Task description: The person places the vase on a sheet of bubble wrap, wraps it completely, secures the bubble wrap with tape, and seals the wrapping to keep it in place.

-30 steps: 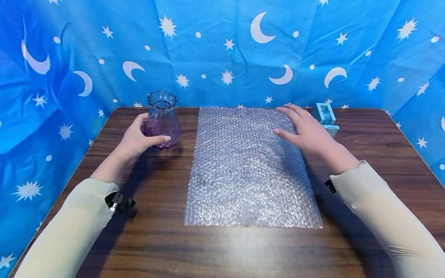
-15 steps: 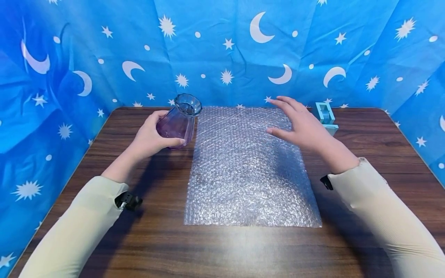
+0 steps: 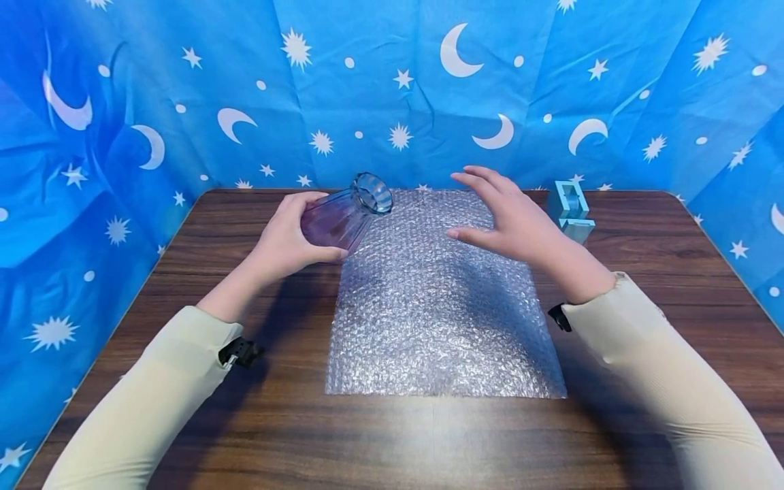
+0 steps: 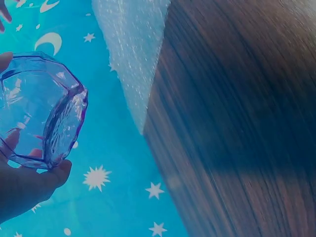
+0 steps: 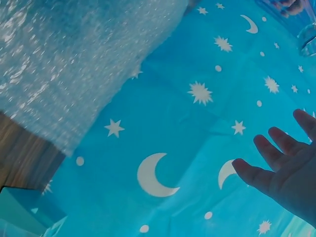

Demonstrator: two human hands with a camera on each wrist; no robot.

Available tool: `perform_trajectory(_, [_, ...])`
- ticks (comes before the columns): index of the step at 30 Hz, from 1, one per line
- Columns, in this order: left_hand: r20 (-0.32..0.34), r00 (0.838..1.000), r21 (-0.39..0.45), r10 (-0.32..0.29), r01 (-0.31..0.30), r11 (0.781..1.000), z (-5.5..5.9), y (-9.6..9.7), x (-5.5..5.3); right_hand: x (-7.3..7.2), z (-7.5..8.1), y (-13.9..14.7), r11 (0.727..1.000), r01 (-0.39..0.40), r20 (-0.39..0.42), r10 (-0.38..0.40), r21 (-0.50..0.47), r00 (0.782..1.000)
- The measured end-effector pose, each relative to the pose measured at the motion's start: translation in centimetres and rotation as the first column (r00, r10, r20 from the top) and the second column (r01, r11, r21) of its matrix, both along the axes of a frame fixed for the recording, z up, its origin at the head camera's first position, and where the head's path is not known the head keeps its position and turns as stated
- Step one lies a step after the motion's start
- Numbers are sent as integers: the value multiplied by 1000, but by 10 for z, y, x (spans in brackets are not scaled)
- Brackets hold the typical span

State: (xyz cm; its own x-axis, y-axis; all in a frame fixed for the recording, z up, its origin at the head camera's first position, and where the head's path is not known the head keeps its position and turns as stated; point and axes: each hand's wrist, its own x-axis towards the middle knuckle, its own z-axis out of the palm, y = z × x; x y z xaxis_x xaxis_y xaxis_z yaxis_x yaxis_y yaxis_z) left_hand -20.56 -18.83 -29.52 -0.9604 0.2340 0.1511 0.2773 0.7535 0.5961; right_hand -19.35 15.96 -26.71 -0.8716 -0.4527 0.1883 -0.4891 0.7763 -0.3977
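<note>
My left hand (image 3: 286,235) grips a faceted glass vase (image 3: 335,221), purple in the body and bluish at its flared, scalloped rim. The vase is tilted, mouth toward the right, over the left edge of a sheet of bubble wrap (image 3: 441,306). In the left wrist view the vase (image 4: 42,108) shows its base, with a thumb along one side. My right hand (image 3: 508,218) hovers over the far right part of the bubble wrap, fingers spread and holding nothing. The right wrist view shows that hand (image 5: 291,168) with its fingers extended.
A light-blue tape dispenser (image 3: 571,204) stands at the back right of the brown wooden table (image 3: 275,422). Behind and at both sides hangs a blue cloth (image 3: 367,82) with white moons and stars.
My left hand has carried the vase rightward from the table's left side to the bubble wrap, tipping it from upright to tilted. My right hand has shifted slightly left.
</note>
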Motion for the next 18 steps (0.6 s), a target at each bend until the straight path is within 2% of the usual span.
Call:
perform_trajectory(10, [-29, 999, -37, -32, 31, 999, 1, 19, 1, 8, 1, -15, 999, -48, -35, 48, 18, 998])
perform_trajectory(18, [-34, 998, -135, -48, 43, 990, 1, 31, 6, 10, -2, -25, 997, -73, -59, 75, 39, 995])
